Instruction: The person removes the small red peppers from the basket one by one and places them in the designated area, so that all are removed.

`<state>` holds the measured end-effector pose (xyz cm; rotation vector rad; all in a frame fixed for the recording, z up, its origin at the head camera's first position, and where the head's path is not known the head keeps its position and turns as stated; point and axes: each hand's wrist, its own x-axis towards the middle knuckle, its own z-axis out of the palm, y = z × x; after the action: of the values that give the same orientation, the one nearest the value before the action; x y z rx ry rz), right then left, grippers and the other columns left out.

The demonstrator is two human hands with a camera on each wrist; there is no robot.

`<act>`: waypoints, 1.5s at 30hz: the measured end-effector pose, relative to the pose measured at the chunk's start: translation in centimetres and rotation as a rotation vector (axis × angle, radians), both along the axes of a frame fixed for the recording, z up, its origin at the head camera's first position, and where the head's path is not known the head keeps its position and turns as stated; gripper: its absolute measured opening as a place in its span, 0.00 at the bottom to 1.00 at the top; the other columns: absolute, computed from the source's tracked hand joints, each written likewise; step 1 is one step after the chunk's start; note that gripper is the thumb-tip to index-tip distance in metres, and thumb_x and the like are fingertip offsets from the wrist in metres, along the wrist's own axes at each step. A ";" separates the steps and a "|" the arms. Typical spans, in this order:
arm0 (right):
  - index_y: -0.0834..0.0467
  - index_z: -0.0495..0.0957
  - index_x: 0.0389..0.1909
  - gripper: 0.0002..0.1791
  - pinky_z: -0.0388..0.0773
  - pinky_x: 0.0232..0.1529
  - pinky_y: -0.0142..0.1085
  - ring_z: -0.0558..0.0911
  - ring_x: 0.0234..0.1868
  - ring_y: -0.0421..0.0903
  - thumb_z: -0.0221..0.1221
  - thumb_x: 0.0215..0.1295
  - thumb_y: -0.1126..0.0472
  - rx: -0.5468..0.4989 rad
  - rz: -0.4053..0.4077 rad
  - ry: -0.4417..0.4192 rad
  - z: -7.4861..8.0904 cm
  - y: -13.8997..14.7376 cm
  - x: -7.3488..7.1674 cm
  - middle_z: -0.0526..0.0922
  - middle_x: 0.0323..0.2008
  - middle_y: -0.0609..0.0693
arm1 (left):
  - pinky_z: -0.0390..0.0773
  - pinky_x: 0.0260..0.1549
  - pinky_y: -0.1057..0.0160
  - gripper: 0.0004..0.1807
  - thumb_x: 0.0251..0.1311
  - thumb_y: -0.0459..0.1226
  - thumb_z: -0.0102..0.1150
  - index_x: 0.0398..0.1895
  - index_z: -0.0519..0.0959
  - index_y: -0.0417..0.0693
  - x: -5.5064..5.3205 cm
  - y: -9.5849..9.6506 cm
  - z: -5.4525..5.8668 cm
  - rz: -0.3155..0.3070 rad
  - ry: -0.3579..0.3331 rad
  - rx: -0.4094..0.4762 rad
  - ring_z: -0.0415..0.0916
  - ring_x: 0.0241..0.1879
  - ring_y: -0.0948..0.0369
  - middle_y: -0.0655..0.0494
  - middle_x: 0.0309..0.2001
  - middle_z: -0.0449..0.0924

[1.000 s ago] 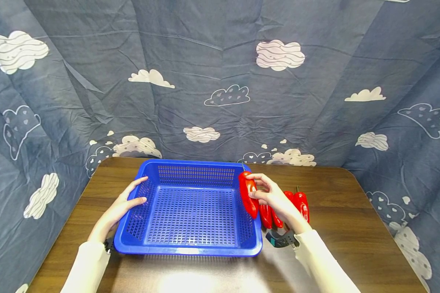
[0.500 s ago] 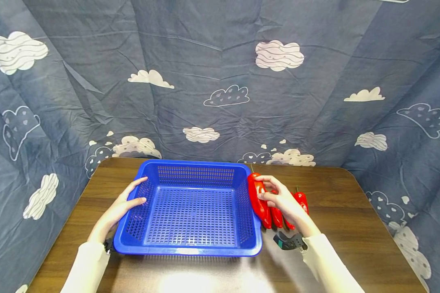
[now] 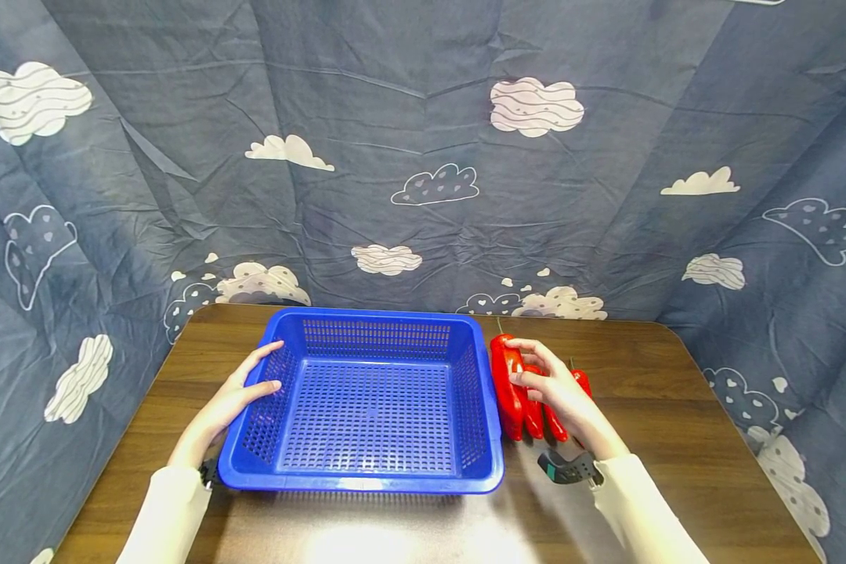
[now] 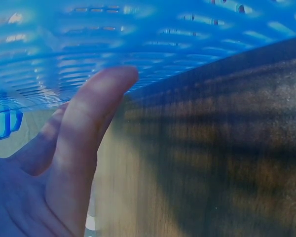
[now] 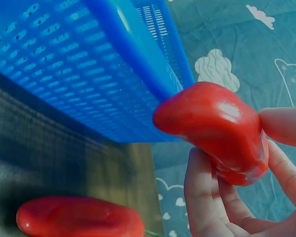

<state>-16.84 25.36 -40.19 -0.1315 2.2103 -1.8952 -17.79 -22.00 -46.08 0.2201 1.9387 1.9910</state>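
Observation:
A blue plastic basket (image 3: 370, 478) with slotted walls and floor stands on the table, its inside bare. On its left rim my left hand (image 3: 229, 395) holds on, index finger and thumb reaching over the edge; the left wrist view shows a fingertip against the slotted wall. My right hand (image 3: 553, 388) pinches a long red pepper (image 3: 505, 384) between thumb and fingers, just outside the basket's right rim. In the right wrist view, this pepper (image 5: 217, 126) is clear of the table. More red peppers (image 3: 533, 415) lie under and beside that hand, partly hidden.
The brown wooden table (image 3: 656, 439) extends to both sides of the basket. A dark blue curtain (image 3: 437, 102) with white clouds hangs behind it. Right of my right hand lies another red pepper (image 3: 582, 381).
My right hand has carried the pepper rightward, from over the basket's right rim to just outside it, beside the other peppers. The left hand and basket have stayed still.

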 end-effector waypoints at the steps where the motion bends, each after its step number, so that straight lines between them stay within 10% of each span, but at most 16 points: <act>1: 0.57 0.62 0.60 0.25 0.76 0.38 0.44 0.73 0.44 0.52 0.51 0.60 0.69 0.004 -0.004 -0.001 0.0 0.1 0.0 0.64 0.51 0.64 | 0.74 0.36 0.42 0.34 0.62 0.33 0.49 0.68 0.48 0.59 0.0 0.0 0.0 -0.001 -0.003 0.001 0.63 0.50 0.35 0.36 0.63 0.46; 18: 0.62 0.59 0.60 0.24 0.76 0.39 0.41 0.75 0.41 0.47 0.48 0.61 0.71 -0.012 -0.047 -0.026 -1.1 2.1 0.7 0.64 0.51 0.65 | 0.74 0.35 0.43 0.34 0.62 0.32 0.48 0.68 0.49 0.59 -0.1 0.1 0.2 0.001 0.020 -0.008 0.64 0.50 0.37 0.37 0.64 0.47; 25: 0.58 0.64 0.57 0.24 0.78 0.36 0.39 0.76 0.39 0.45 0.52 0.59 0.65 -0.066 -0.002 0.069 -3.8 4.1 0.0 0.69 0.46 0.56 | 0.75 0.34 0.43 0.34 0.62 0.33 0.48 0.68 0.49 0.60 -0.1 0.1 0.3 0.003 0.013 -0.014 0.65 0.48 0.38 0.37 0.63 0.47; 34: 0.63 0.59 0.59 0.25 0.78 0.35 0.38 0.76 0.39 0.44 0.50 0.60 0.70 0.024 -0.074 0.019 -2.5 4.4 1.0 0.67 0.48 0.59 | 0.75 0.34 0.43 0.34 0.62 0.32 0.48 0.68 0.48 0.60 0.0 0.0 0.2 0.002 0.003 -0.003 0.66 0.48 0.36 0.36 0.63 0.47; 45: 0.55 0.66 0.57 0.25 0.78 0.32 0.38 0.77 0.39 0.45 0.55 0.57 0.63 -0.056 -0.027 0.133 -6.4 7.8 -0.2 0.70 0.47 0.55 | 0.75 0.35 0.43 0.34 0.62 0.32 0.48 0.68 0.49 0.58 0.0 0.1 0.2 0.004 0.019 -0.010 0.65 0.48 0.37 0.37 0.63 0.47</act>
<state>-17.03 33.16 -46.57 -0.2448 2.2536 -2.0184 -17.79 -21.91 -45.86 0.2328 1.9621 1.9878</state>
